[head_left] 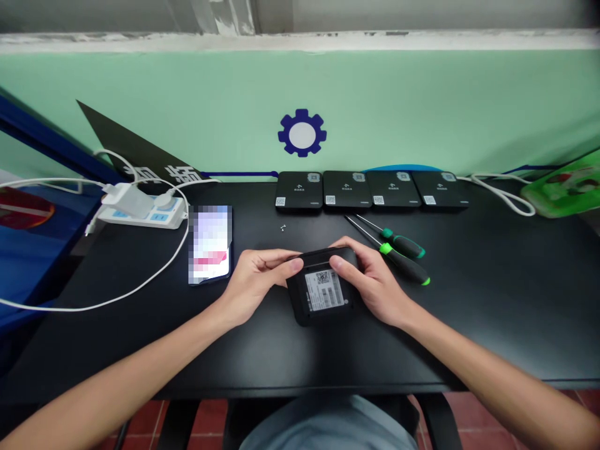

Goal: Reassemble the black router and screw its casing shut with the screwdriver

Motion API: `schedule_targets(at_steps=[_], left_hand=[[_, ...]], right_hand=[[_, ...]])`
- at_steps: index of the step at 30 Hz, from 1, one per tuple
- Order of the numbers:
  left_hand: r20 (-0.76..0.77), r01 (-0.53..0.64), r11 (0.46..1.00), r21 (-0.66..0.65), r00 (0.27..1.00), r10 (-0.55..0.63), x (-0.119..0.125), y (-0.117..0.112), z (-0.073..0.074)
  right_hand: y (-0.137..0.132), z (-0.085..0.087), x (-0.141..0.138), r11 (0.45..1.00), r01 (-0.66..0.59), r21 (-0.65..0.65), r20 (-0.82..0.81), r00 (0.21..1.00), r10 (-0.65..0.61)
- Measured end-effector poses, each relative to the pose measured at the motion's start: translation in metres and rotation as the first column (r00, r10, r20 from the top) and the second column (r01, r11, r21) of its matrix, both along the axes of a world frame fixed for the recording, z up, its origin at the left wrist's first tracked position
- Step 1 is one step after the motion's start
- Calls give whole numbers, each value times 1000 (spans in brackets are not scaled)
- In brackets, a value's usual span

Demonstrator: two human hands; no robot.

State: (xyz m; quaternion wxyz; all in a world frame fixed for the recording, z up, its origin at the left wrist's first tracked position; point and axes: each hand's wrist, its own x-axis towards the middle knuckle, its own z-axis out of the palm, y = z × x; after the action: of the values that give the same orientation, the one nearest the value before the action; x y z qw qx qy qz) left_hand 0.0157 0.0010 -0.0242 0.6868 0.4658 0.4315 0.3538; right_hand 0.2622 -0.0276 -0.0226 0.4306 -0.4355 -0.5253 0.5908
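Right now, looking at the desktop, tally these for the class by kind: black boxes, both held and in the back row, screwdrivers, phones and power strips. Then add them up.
Held black box: 1
Black boxes in the back row: 4
Screwdrivers: 2
Phone: 1
Power strip: 1
Total: 9

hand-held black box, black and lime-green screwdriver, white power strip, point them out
Hand-held black box [325,291]: head view, on its white label.
Black and lime-green screwdriver [404,264]: head view, on its black handle.
White power strip [160,217]: head view, on its blue-marked socket face.
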Motion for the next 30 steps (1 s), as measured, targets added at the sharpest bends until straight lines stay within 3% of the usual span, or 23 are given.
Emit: schedule_targets(at_steps=[5,8,12,17,21,30], left_hand=[[166,-138,988,-63,975,147,1,3,2],[256,-155,983,-99,950,176,0,7,1],[290,-52,988,-144,953,92,-1,7,3],[175,116,988,-104,980,-96,3,-3,8],[76,139,988,-67,988,-134,4,-5,7],[94,163,984,-65,983,-157,3,-3,5]], right_hand=[[6,-3,3,1000,18,-13,-107,994,-19],[8,-6,5,999,42,-12,-143,989,-44],[9,-8,7,996,82,-28,-153,984,-85],[6,-8,9,998,38,-53,-113,993,-44],[4,-4,6,999,-15,-42,-78,997,12],[5,-1,6,1000,-19,-19,-59,998,18]])
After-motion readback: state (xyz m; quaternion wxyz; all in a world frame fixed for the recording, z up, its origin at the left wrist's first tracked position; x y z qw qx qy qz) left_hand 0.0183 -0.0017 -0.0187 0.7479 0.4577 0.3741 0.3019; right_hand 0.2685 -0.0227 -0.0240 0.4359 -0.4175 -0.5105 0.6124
